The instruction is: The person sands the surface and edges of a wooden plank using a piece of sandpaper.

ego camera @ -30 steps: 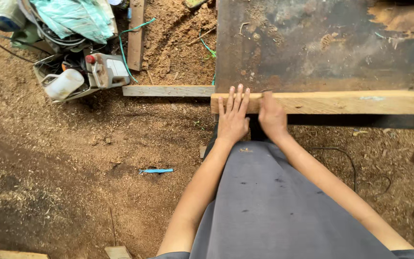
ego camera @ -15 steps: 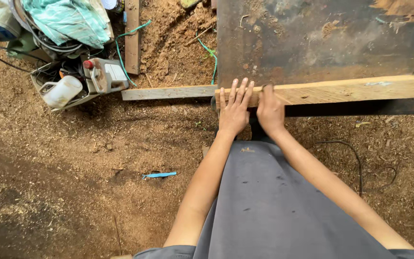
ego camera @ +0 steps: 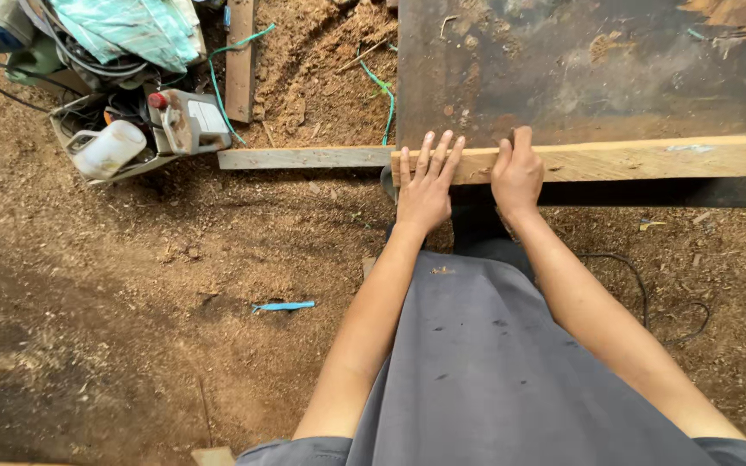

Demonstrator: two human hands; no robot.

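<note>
Closest to me is my grey garment (ego camera: 511,380), with both bare forearms running forward out of it toward the wooden plank (ego camera: 615,160), which I take as my landmark. Left of the garment and well short of the plank, a small blue strip (ego camera: 284,305) lies on the sawdust-covered ground (ego camera: 131,328). A thin dark cable (ego camera: 649,298) curls on the ground to the right, also short of the plank.

My left hand (ego camera: 426,185) lies flat and released on the plank's left end, fingers spread and pointing away from me, gripping nothing. My right hand (ego camera: 516,173) sits just beside it on the plank, fingers curled over the far edge, grasping the plank.

The plank lies crosswise along the near edge of the dark, stained desk (ego camera: 580,69), running off to the right. A greyer board (ego camera: 304,157) extends leftward from the plank's left end.

Beyond and far left of the plank, a tray holds a white jug (ego camera: 107,148) and a pale container with a red cap (ego camera: 185,119), with a teal cloth (ego camera: 127,26) above them.
</note>
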